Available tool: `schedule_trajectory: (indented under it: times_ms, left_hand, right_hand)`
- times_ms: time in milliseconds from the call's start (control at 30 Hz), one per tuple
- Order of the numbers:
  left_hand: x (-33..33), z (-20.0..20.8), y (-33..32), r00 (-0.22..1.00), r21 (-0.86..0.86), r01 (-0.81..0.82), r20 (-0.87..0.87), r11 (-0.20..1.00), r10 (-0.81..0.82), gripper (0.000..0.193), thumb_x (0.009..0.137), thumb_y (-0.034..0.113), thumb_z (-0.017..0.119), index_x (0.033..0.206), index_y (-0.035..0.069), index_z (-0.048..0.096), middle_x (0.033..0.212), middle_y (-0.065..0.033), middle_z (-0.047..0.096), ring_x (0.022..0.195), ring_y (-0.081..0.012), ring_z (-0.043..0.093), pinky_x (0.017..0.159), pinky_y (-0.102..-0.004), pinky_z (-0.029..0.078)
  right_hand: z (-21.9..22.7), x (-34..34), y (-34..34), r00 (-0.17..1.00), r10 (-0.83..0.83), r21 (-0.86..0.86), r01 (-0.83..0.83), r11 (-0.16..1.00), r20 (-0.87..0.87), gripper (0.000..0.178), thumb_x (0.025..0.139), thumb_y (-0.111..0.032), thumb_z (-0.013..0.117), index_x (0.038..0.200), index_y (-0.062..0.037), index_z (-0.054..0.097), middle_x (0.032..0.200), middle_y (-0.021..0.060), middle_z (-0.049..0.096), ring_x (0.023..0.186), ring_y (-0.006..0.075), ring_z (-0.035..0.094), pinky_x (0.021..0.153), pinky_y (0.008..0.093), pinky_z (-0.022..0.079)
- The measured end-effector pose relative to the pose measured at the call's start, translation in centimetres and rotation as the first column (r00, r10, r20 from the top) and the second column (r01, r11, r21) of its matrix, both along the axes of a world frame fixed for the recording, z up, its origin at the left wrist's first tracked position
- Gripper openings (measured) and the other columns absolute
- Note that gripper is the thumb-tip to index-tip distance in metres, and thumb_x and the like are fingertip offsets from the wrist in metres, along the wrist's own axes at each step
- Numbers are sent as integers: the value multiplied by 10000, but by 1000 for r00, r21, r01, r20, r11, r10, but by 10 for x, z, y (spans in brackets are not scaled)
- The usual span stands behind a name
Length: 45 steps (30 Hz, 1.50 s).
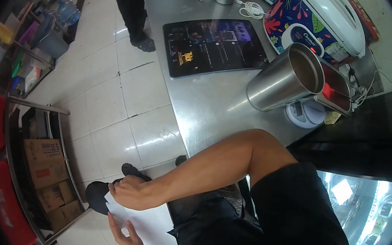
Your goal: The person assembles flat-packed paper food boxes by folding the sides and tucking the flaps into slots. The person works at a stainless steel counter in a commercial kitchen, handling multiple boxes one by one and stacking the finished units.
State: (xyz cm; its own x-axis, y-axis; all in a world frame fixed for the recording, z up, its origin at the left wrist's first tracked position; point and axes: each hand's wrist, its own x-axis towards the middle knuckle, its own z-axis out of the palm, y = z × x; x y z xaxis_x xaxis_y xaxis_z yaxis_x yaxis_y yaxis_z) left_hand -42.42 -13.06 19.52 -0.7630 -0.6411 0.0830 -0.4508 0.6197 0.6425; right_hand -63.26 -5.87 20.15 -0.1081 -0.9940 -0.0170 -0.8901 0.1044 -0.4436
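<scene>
A white sheet (pixel 151 225), seemingly paper, lies low in front of my dark clothing, with jagged points along its edges. My right hand (pixel 129 192) reaches across to its upper left end, fingers curled down and closed at the sheet's edge. The fingertips are partly hidden under that hand. Below it, my left hand (pixel 128 240) rests against the sheet with its fingers apart and stretched. Just beyond my right hand is a dark rounded thing (pixel 97 197), its kind unclear.
On the steel table (pixel 193 103) stand a dark tablet-like screen (pixel 213 45), a tall metal pot (pixel 277 81), a small white scale (pixel 305 114) and a patterned rice cooker (pixel 283 17). Left is a rack with cardboard boxes (pixel 46 162). Another person's leg (pixel 129 5) shows beyond.
</scene>
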Motion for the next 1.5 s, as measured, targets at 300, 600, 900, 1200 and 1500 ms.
schedule_trajectory:
  times_ms: [300, 600, 900, 1200, 1500]
  left_hand:
    - [-35, -15, 11, 990, -3, -125, -67, 992, 124, 446, 882, 107, 629, 1273, -72, 513, 1228, -218, 590, 1117, -301, 581, 937, -371, 452]
    - [-54, -7, 2, 976, 94, -213, 62, 973, 208, 184, 882, 89, 659, 898, -9, 504, 782, -32, 485, 699, -135, 472, 648, -276, 412]
    - [-31, -19, -10, 971, 220, -170, -131, 961, 202, 120, 905, 46, 578, 956, -54, 536, 850, -80, 582, 758, -151, 561, 686, -278, 466]
    - [-5, -5, 12, 886, 173, -373, -226, 912, 405, 182, 881, 28, 616, 1028, -78, 595, 852, -139, 659, 765, -176, 623, 692, -278, 502]
    - [48, -24, 7, 843, 8, -427, -358, 904, 401, 99, 856, -61, 597, 949, -54, 634, 877, -139, 664, 779, -209, 640, 715, -304, 527]
  right_hand:
    - [-8, -12, 0, 990, -86, -48, 81, 996, -113, 519, 708, -191, 643, 1132, 101, 580, 768, 127, 679, 658, 182, 669, 510, 274, 481]
    - [-15, -13, -6, 988, -143, 19, 142, 990, 58, 507, 673, -191, 731, 1076, 83, 590, 985, 183, 668, 861, 243, 687, 642, 336, 546]
    - [13, -28, 11, 876, -88, 30, 84, 996, 474, 488, 918, -335, 575, 1096, 116, 515, 931, 245, 607, 829, 369, 669, 668, 422, 528]
    - [5, -13, 6, 745, -109, 77, 78, 994, 658, 512, 982, -418, 437, 1154, 61, 497, 974, 281, 629, 892, 437, 630, 800, 485, 484]
    - [-2, -8, 0, 748, 17, 102, -113, 988, 664, 479, 905, -383, 559, 1185, 5, 565, 962, 193, 685, 918, 348, 658, 806, 418, 502]
